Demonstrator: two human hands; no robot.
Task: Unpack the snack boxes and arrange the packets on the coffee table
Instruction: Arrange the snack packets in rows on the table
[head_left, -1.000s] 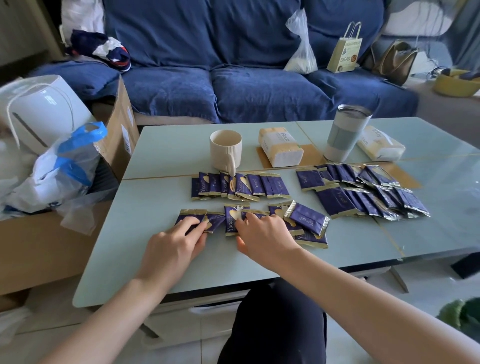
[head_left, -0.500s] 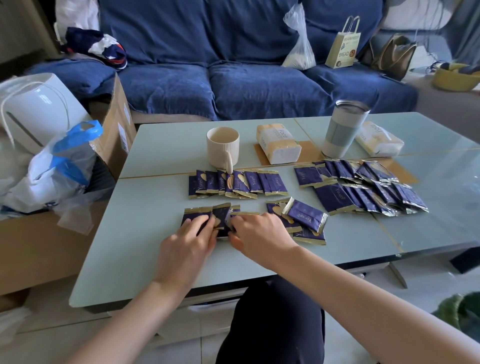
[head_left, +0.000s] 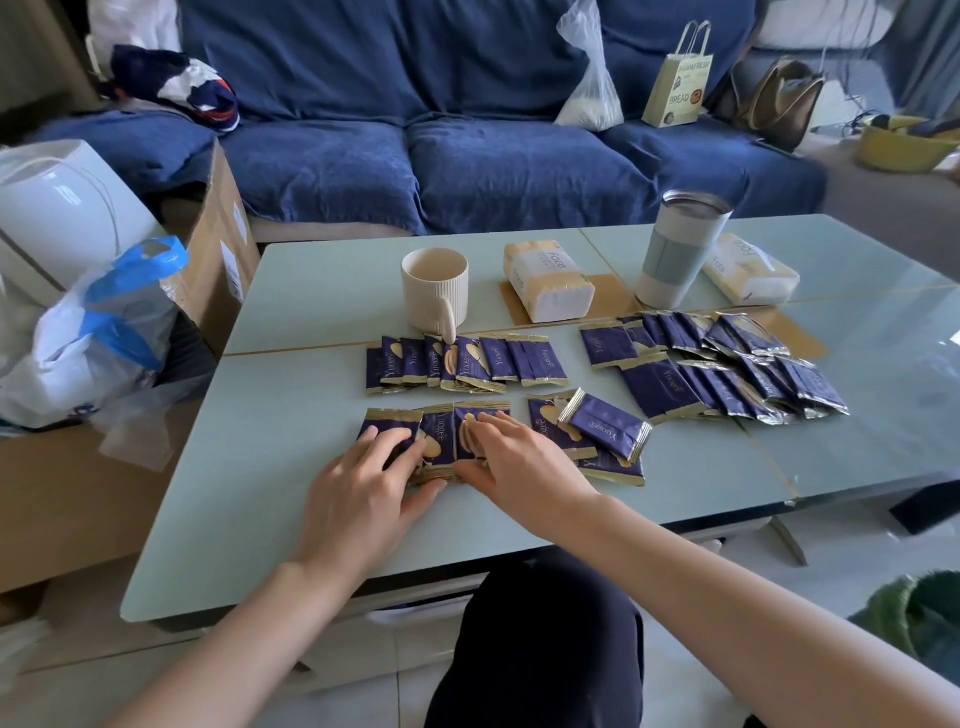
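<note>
Dark blue snack packets with gold edges lie on the pale green coffee table (head_left: 291, 467). A tidy overlapping row of packets (head_left: 457, 364) sits just in front of the mug. A nearer short row of packets (head_left: 441, 434) lies under my hands. My left hand (head_left: 363, 483) rests flat on its left end, thumb along the near edge. My right hand (head_left: 514, 462) presses on its right end. A tilted packet (head_left: 605, 426) rests on a few others just to the right. A loose pile of packets (head_left: 727, 369) spreads at the right.
A cream mug (head_left: 436, 291), two tissue packs (head_left: 548, 280) and a tumbler (head_left: 680, 249) stand behind the packets. A cardboard box (head_left: 218, 244) with a white appliance and plastic bags is left of the table. A blue sofa (head_left: 467, 171) with bags lies beyond.
My left hand has slid to the right and both hands have pushed the near packets together, so the spread-out row is now tight and overlapping.
</note>
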